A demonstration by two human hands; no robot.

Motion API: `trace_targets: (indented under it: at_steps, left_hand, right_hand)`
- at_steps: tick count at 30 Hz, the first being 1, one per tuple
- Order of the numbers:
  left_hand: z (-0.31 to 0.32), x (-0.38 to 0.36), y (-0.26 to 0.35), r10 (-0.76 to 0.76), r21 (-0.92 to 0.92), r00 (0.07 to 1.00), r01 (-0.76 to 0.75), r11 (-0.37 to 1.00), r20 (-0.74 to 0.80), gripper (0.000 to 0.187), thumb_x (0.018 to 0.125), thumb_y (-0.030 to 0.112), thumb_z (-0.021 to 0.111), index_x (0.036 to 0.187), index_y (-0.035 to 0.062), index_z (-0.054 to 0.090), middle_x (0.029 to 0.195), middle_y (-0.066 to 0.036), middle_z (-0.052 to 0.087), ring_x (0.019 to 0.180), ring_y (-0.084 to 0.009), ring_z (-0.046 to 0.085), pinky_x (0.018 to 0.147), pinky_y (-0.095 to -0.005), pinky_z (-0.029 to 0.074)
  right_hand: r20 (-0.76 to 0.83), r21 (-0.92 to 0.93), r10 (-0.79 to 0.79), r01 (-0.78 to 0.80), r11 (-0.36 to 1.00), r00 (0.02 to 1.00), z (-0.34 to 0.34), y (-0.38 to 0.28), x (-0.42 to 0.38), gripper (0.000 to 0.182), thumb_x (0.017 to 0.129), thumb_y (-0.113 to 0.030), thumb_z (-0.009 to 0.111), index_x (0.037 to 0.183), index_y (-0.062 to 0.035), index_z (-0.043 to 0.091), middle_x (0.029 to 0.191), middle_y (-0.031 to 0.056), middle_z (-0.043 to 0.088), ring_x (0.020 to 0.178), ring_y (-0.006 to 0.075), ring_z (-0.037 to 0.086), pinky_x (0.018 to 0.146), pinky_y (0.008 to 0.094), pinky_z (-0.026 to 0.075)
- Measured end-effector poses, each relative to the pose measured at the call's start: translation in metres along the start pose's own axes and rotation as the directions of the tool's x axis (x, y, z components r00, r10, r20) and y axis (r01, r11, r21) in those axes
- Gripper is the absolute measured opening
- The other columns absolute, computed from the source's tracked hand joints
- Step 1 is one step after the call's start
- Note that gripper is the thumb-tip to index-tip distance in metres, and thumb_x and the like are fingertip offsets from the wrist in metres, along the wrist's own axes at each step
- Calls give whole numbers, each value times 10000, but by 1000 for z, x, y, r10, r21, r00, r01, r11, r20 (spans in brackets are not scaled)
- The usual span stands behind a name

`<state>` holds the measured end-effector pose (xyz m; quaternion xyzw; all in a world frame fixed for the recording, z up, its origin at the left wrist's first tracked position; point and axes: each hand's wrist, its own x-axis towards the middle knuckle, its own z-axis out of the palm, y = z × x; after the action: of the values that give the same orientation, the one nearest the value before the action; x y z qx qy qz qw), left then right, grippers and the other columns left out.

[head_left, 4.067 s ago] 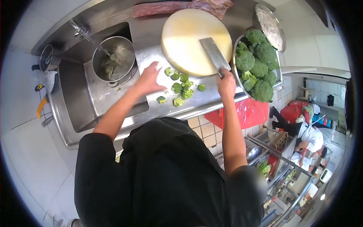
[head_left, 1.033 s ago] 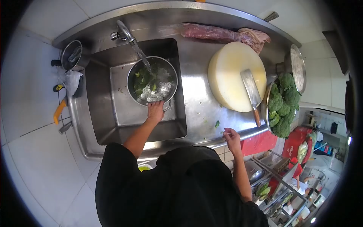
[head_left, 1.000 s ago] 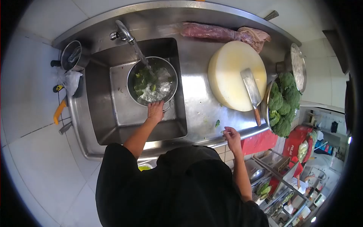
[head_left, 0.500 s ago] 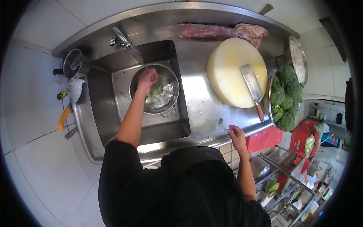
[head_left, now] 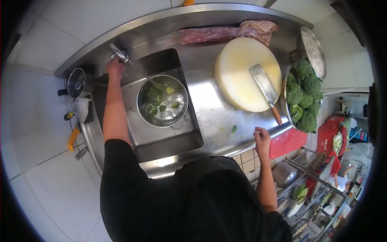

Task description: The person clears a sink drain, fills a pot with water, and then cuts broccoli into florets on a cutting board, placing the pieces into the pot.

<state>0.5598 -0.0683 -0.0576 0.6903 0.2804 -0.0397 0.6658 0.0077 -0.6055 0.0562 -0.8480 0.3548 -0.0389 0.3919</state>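
My left hand (head_left: 115,67) is closed at the knob of the chrome faucet (head_left: 121,54), at the back left of the sink (head_left: 141,149). Water runs from the spout into a metal pot (head_left: 180,119), where several green broccoli pieces (head_left: 162,108) lie in water. Over the counter's front edge is my right hand (head_left: 262,138), its fingers drawn together; whether anything small is between them is unclear. A small broccoli piece (head_left: 234,129) lies on the counter left of it.
A cleaver (head_left: 264,86) rests on a thick round cutting board (head_left: 229,76). Behind it lies wrapped meat (head_left: 209,35). To the right are a bowl of broccoli (head_left: 302,97) and a metal pan (head_left: 313,52). A small pot (head_left: 76,82) stands left of the sink.
My left hand has moved from over the pot, back and left to the faucet. The broccoli in the pot shows uncovered. My right hand has shifted slightly right.
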Motion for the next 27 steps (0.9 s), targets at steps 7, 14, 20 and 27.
trace_targets:
  at_steps: [7,14,20,27]
  left_hand:
    - [-29,9,17,141,190,974,-174,966,175,360,975,304,546,1240,76,632,993,-64,639,773,-145,561,603,-339,454]
    - [-7,16,-77,135,232,953,-200,952,270,243,956,192,613,1169,84,656,1043,-93,654,874,-147,602,771,-326,497]
    - [14,-84,-59,43,-137,946,2,991,322,195,917,109,655,1074,2,697,989,-81,692,915,-158,634,809,-310,518]
    - [133,-328,-11,463,194,668,-667,719,582,253,930,120,699,1128,-37,689,1050,-74,707,967,-151,636,912,-299,495]
  right_hand:
    - [-346,-385,-493,358,850,798,-14,-37,43,267,824,-22,687,1091,-6,672,1145,166,640,1098,337,598,980,448,462]
    - [-248,-637,-414,174,751,876,-10,-35,80,370,768,-88,628,1136,-62,650,1231,201,580,1220,359,531,1015,482,410]
    - [-166,-677,-201,37,735,965,-23,-35,111,180,849,-82,549,1023,-72,597,1021,141,660,1039,303,631,849,439,431]
    - [-93,-65,52,-58,996,994,-45,-29,71,295,825,-116,578,1087,4,518,970,253,675,933,383,673,822,498,502]
